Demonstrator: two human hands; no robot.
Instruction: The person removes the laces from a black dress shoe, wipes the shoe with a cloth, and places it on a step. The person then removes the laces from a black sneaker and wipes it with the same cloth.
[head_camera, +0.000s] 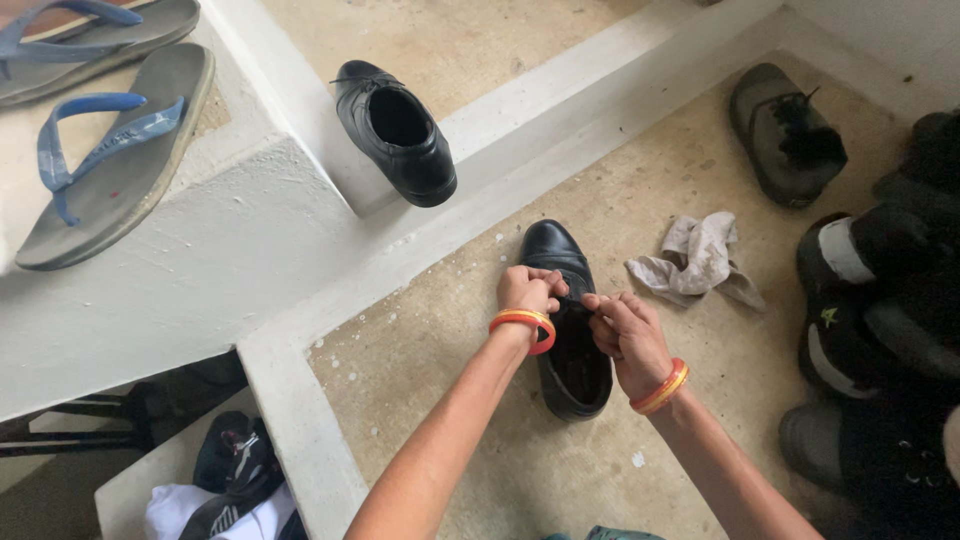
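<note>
With both the left hand (527, 291) and right hand (625, 325) pinching the lace of the black shoe (568, 320) on the floor (480, 420), an uneven pull could likely slip the lace free or tip the shoe.

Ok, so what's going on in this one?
A person works on a black leather shoe on the speckled floor. The left hand and right hand both pinch the shoelace over the shoe's opening. Its mate, a second black shoe, stands on the step above, a crumpled grey cloth lies to the right, and blue-strapped sandals sit top left.
</note>
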